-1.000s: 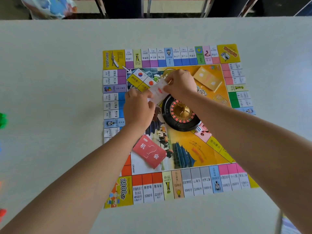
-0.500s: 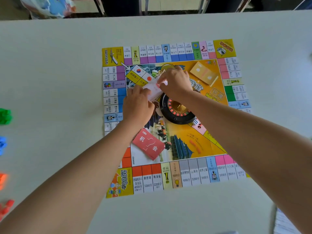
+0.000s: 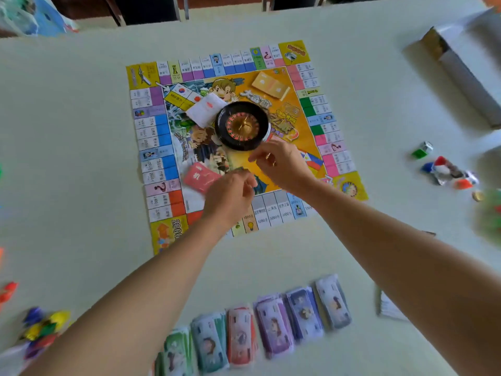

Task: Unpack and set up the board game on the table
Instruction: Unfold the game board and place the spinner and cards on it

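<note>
Cards (image 3: 204,109) are lying by the wheel (image 3: 242,125), ready for play. Left hand (image 3: 230,198) is hovering loose, empty; right hand (image 3: 283,165), I cannot tell.

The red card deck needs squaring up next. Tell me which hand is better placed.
Left, I'd say. The left hand is right beside the red card deck. The right hand is farther off, by the roulette wheel, and would likely have to reach across the left.
</note>
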`<state>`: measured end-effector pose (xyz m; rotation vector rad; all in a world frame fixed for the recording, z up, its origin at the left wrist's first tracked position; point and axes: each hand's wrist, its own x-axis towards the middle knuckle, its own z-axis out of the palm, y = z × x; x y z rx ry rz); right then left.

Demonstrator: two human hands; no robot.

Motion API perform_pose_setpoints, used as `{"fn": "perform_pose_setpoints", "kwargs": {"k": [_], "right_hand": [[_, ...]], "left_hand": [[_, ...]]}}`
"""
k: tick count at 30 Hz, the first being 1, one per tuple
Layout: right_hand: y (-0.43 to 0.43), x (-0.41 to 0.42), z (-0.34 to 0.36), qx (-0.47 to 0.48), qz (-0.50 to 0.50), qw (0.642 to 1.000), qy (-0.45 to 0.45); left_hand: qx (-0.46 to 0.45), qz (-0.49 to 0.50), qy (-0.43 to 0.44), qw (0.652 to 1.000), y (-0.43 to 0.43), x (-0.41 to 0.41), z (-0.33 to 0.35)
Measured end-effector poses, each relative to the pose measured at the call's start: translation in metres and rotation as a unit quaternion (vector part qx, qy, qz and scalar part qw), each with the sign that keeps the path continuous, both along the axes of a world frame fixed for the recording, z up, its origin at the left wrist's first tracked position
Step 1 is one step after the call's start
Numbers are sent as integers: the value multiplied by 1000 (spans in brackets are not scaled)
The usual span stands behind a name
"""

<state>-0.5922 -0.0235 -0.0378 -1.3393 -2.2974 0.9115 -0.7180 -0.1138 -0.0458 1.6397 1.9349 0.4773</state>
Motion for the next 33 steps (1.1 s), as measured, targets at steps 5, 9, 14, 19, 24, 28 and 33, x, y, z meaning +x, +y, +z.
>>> {"fn": "perform_pose_setpoints", "kwargs": {"k": [5,9,14,19,24,28,33], "right_hand": [[-63,74,-18,-51,-27,998,-20],[-97,130,-20,-62,16,997,-30],[-129,191,-16,-77,91,988,-95],[-174,218,-26,-28,149,972,-179],[-194,226,-35,9,179,952,-247],[-192,219,-34,1,164,952,-259],[-182,206,-33,-1,158,937,-311]], "left_hand": [[-66,-54,-16,996,-53,63,-11],[-101,-70,-22,992,-89,102,-13],[-101,-79,-3,992,-124,144,-15],[-120,-68,101,985,-148,181,-20],[-119,-34,172,977,-163,204,-18],[-129,-26,184,974,-166,211,-17],[-129,-26,220,967,-163,218,-19]]}}
